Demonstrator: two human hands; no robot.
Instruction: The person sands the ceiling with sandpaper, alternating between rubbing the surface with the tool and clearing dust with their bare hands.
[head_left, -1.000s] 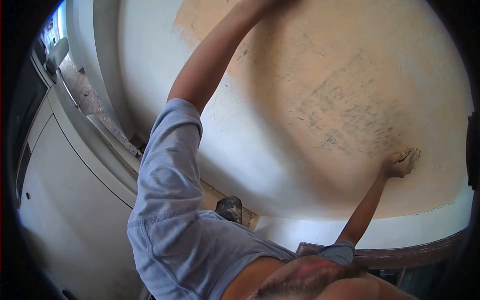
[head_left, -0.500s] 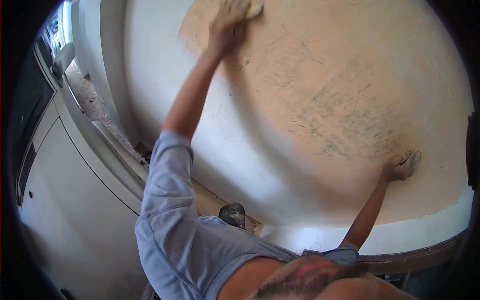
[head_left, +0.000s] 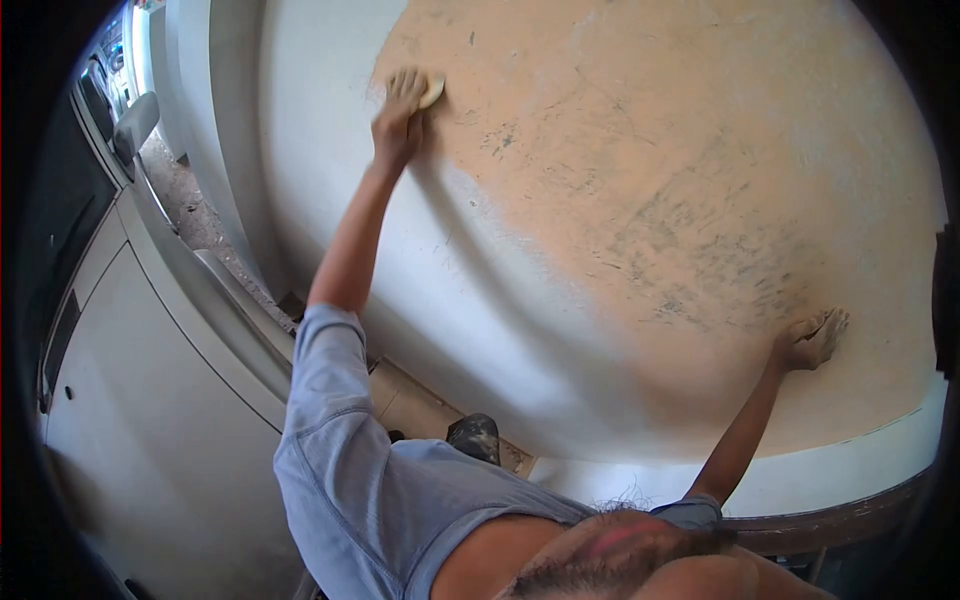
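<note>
My left hand (head_left: pixel 402 100) is pressed to the wall near the left edge of a tan patch (head_left: pixel 600 110). Under its fingers is a pale yellow pad (head_left: pixel 432 91), which looks like a sponge; its rounded edge sticks out on the right. Farther right and lower, my right hand (head_left: pixel 815 340) rests against the tan surface with its dusty fingers stretched out. No object shows in it. Dark scuffs and scratches (head_left: pixel 710 260) mark the tan area between the hands.
On the left stands a pale vehicle (head_left: pixel 165 400) with a side mirror (head_left: pixel 136 125), close to my left arm. White wall (head_left: pixel 480 290) borders the tan patch. A dark shoe (head_left: pixel 474 438) shows on the floor below, and a brown ledge (head_left: pixel 830 525) runs along the lower right.
My left hand has moved down and to the left along the wall with the pad. My right hand has stayed at nearly the same spot on the wall.
</note>
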